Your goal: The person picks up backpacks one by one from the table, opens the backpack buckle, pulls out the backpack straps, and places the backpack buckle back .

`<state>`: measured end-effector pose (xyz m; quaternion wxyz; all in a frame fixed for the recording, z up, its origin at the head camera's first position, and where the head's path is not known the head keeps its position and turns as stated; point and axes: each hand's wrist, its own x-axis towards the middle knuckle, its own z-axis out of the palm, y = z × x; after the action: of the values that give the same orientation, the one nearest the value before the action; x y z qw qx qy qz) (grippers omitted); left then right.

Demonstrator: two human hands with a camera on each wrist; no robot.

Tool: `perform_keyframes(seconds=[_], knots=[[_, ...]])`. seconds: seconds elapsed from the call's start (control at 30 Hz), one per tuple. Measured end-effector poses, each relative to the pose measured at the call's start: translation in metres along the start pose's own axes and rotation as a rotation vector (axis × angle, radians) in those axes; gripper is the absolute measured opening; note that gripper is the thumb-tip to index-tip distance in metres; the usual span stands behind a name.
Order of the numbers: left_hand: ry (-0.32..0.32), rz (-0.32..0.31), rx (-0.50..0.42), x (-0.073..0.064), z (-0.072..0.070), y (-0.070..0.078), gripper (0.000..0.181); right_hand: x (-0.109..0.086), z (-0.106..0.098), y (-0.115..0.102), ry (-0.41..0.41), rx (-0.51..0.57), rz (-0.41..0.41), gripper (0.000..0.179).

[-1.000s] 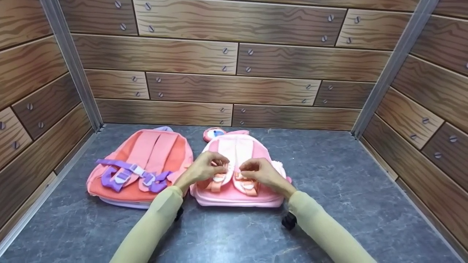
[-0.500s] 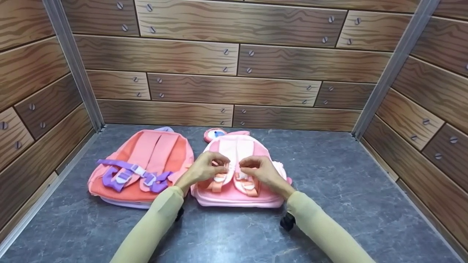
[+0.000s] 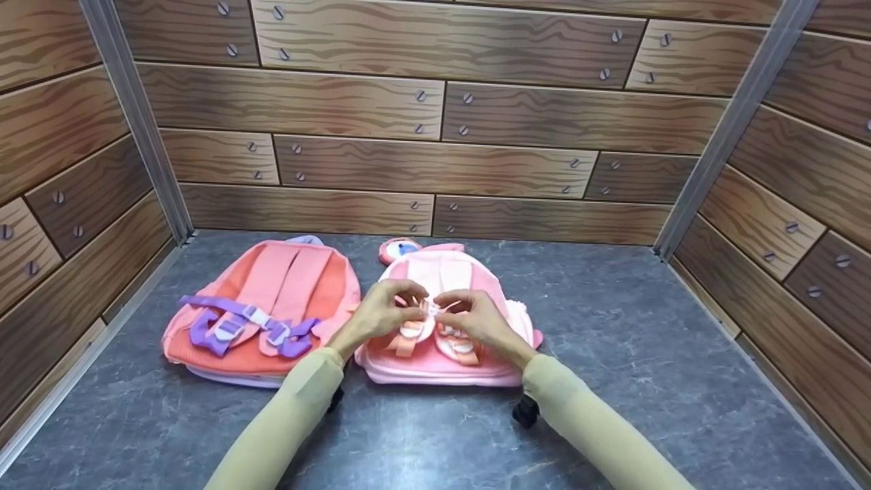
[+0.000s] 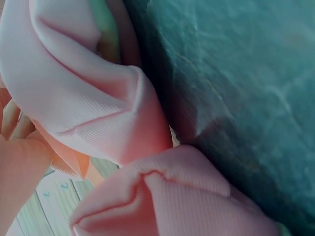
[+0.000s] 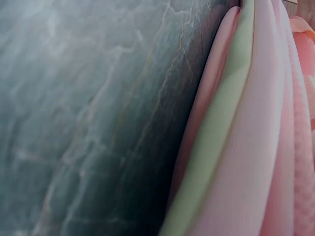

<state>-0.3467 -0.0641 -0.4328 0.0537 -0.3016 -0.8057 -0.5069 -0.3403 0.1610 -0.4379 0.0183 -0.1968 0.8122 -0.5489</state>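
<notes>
Head view: at left on the dark grey marbled tabletop (image 3: 612,340) lies a salmon-and-orange fabric backpack (image 3: 286,292), straps up, with purple webbing straps (image 3: 235,307) across its near half. Just right of it, near the middle, a pale-pink fabric backpack (image 3: 454,273) lies straps up. Over its left strap, the left hand (image 3: 378,314) is narrowed to a pinch at a small white plastic buckle (image 3: 432,310). Orange webbing (image 3: 405,348) hangs below. From the right, the right hand (image 3: 480,316) pinches at the same buckle; the exact fingertip contact is too small to tell.
</notes>
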Motion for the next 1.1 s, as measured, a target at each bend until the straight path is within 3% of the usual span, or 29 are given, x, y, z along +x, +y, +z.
perform_keyframes(seconds=[0.3, 0.47, 0.9, 1.1], knots=[[0.045, 0.040, 0.047, 0.001, 0.003, 0.002, 0.019, 0.003, 0.008, -0.002, 0.001, -0.020, -0.013, 0.029], [0.035, 0.021, 0.060, 0.001, 0.003, 0.003, 0.021, 0.003, 0.012, -0.002, 0.019, -0.057, -0.008, 0.025], [-0.117, -0.042, 0.116, 0.002, -0.014, 0.004, 0.029, 0.000, 0.015, -0.001, 0.057, -0.120, -0.009, 0.019], [-0.140, -0.050, 0.156, 0.003, -0.015, 0.005, 0.023, 0.000, 0.016, 0.001, 0.049, -0.088, -0.003, 0.020]])
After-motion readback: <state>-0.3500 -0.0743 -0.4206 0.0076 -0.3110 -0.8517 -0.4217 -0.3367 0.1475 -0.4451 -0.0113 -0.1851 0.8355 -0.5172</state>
